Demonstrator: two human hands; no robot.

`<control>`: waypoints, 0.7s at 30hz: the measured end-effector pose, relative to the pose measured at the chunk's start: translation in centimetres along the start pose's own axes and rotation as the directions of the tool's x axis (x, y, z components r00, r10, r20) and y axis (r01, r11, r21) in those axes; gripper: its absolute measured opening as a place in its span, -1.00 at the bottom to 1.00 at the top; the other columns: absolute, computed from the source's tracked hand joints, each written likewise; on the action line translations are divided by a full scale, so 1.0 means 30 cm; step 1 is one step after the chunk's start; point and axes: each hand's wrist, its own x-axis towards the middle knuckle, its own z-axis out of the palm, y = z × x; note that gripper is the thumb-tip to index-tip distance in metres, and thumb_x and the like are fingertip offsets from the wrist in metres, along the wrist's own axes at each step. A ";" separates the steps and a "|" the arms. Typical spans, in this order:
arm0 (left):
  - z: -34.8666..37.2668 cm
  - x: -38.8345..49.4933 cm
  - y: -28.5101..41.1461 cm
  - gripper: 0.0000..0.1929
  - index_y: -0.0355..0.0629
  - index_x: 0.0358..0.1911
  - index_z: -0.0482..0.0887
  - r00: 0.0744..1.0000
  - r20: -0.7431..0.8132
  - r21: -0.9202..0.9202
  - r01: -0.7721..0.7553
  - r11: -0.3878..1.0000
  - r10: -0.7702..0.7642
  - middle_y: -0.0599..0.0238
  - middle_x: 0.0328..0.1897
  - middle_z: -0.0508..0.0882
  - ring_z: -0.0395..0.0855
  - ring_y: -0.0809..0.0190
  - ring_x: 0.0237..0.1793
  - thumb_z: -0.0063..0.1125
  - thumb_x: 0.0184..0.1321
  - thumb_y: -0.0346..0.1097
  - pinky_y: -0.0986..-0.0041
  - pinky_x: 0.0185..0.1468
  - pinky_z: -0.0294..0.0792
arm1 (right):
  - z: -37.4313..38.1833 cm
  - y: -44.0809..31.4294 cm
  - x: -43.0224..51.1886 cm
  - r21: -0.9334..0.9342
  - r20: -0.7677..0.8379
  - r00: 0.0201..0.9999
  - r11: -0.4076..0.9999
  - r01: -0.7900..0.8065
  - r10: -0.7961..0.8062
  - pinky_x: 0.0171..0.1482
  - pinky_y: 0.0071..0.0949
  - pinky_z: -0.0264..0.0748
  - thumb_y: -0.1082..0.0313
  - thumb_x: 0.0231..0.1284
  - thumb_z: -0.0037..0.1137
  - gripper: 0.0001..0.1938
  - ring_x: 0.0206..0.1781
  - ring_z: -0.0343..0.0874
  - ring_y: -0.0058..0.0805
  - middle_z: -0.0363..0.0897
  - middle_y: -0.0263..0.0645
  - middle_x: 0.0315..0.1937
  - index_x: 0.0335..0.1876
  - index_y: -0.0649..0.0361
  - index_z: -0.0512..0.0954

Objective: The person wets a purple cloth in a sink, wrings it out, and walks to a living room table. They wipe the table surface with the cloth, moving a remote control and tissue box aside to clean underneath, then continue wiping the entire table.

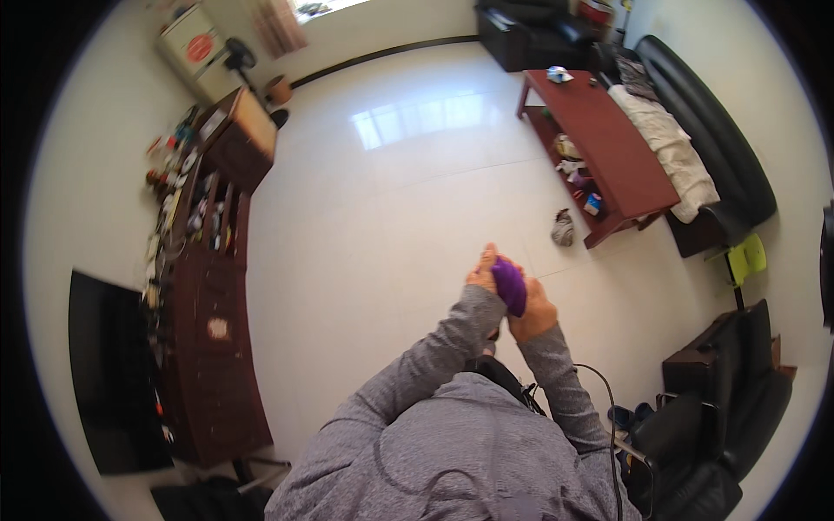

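A bunched purple cloth (510,286) is held between my two hands, out in front of my body above the tiled floor. My left hand (483,270) grips its left side, with the thumb pointing up and away from me. On the other side my right hand (535,309) is closed around the cloth's right edge. Some of the fingers are hidden behind the cloth. Both forearms are in grey sleeves.
A dark red coffee table (606,143) with filled lower shelf stands ahead right, beside a black sofa (710,111). A crumpled greyish item (562,228) lies on the floor (391,215). Leftward runs a wooden cabinet (215,365). Black chairs (710,397) and a cable (612,404) are at right.
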 end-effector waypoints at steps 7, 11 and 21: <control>0.258 0.497 0.189 -0.56 -0.20 -0.14 0.49 0.996 0.076 -0.022 0.055 0.998 -0.053 0.12 -0.21 0.63 0.64 0.16 -0.22 -0.02 0.31 0.11 0.30 -0.06 0.55 | -0.044 0.267 0.604 0.504 0.332 0.937 0.819 -0.275 0.109 -0.47 -0.42 0.51 0.29 -0.04 0.34 -0.58 -0.49 0.57 -0.35 0.54 -0.19 -0.43 -0.11 0.20 0.38; 0.291 0.896 0.204 -0.76 -0.20 -0.02 0.46 0.868 0.481 0.581 -0.418 0.699 0.119 0.17 -0.11 0.61 0.65 0.21 -0.22 0.04 0.30 -0.32 0.44 -0.11 0.55 | -0.019 0.488 0.874 0.640 0.643 0.729 0.358 -0.680 0.234 -0.65 -0.48 0.44 0.24 0.09 0.27 -0.55 -0.61 0.53 -0.44 0.53 -0.22 -0.42 0.01 0.20 0.31; 0.765 1.662 0.354 -0.67 -0.18 0.12 0.40 0.810 0.538 0.190 0.154 0.970 -0.234 0.23 0.04 0.57 0.56 0.21 0.05 0.01 0.35 -0.24 0.30 0.08 0.46 | -0.046 0.911 1.533 0.862 0.494 0.772 -0.340 -0.376 0.400 -0.18 -0.32 0.59 -0.05 0.40 -0.19 -0.49 -0.15 0.61 -0.31 0.54 -0.11 -0.03 0.21 0.25 0.34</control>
